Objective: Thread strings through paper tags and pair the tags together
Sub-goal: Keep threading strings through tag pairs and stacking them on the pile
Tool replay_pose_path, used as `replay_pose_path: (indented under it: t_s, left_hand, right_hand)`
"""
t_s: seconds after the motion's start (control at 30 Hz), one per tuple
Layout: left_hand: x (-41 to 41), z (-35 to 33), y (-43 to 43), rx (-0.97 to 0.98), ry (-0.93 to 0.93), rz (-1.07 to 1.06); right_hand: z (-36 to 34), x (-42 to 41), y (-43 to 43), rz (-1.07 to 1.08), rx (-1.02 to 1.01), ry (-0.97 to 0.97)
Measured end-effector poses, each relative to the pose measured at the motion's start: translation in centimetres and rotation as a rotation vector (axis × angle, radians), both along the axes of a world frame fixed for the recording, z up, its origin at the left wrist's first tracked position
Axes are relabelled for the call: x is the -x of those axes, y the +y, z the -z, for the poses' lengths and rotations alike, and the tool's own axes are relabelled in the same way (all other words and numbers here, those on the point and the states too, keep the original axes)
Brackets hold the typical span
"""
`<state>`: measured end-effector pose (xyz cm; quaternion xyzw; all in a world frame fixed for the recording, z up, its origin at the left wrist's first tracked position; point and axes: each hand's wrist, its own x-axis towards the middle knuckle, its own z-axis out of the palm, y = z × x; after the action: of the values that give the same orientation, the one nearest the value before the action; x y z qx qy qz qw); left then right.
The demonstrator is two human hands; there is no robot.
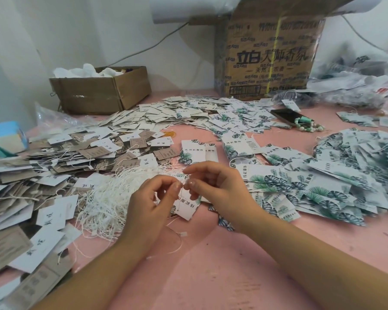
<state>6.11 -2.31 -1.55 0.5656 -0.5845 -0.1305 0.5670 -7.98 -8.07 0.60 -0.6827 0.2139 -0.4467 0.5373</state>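
Printed large across the tall carton (267,52) at the back: 立白, then four bigger characters too smeared to trust. Low on its face a barcode panel, and down it a yellow strap. On the white tag (185,208) between the hands, a line of dark characters, upside down and blurred. Similar lettering on the leaf-print tags (311,186) heaped to the right. On the brown tags (139,142) in the left heap, small Latin capitals, not legible.

Thumb and forefinger of the left hand (152,204) closed on a thin white string (181,194). Pinching the same string just beside them, the right hand (213,186), fingertips almost touching, other fingers loosely curled. Hanging from that string, the white tag, low between the two hands; touching the worktop or not, impossible to tell.

Just left of the hands, a tangled pile of strings (112,198). Toward the front, bare pink worktop (233,271) between and beside the forearms, with one loose string (183,234) lying on it.

Hemmed in elsewhere:
- tag heaps left, right and behind
- a small open carton (101,90) at back left
- a phone (287,116) and a bead bracelet (309,127) at back right
- plastic bags (356,86) in the far right corner
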Motion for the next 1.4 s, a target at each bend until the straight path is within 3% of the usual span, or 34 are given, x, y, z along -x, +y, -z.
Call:
replay_pose_path:
  t_s: [0.37,0.83,1.23,1.4]
  left_hand:
    - [0.35,-0.03,0.27,0.019,0.009,0.113]
    - [0.21,0.05,0.16,0.025,-0.075,0.099]
    - [-0.06,-0.25,0.18,0.008,0.053,0.023]
    - [-0.14,-0.21,0.2,-0.002,-0.008,0.02]
  right_hand:
    - [-0.21,-0.2,0.23,0.006,0.029,0.09]
    - [-0.22,-0.41,0.32,0.005,0.055,0.166]
    - [-0.36,-0.38,0.52,-0.066,-0.146,0.016]
    - [-0.41,-0.6,0.81,-0.145,-0.17,0.023]
